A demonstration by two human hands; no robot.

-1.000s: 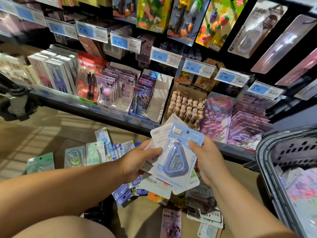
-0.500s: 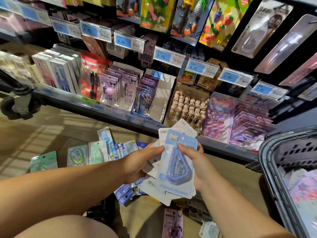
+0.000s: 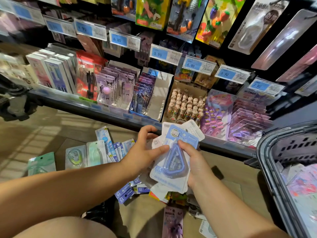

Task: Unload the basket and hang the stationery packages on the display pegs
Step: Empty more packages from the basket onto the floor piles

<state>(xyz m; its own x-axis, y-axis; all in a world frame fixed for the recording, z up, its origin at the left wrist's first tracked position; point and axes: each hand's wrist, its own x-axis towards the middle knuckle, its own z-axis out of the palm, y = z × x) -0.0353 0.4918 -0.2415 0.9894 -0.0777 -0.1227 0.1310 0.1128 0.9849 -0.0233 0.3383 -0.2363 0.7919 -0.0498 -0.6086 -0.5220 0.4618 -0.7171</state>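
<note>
My left hand (image 3: 145,152) and my right hand (image 3: 193,162) together hold a fanned stack of correction-tape packages (image 3: 173,165) in front of me, low before the shelf. The top package is a light blue card with a purple triangular dispenser under a clear blister. My left thumb presses on its left edge; my right thumb lies across its upper middle. White card backs with barcodes stick out behind it. The dark plastic basket (image 3: 267,162) stands at the right with more packages inside. Display pegs with hanging packages (image 3: 257,24) fill the upper wall.
Several loose packages (image 3: 96,152) lie spread on the wooden floor below my hands. A shelf ledge (image 3: 85,107) carries boxed pens, small figurines and purple cards. Price tags (image 3: 164,54) line the rails above. A dark wheeled object sits at the far left.
The top package has turned more upright in my hands. My right thumb has slid from the card's right edge onto its middle. The view has shifted slightly.
</note>
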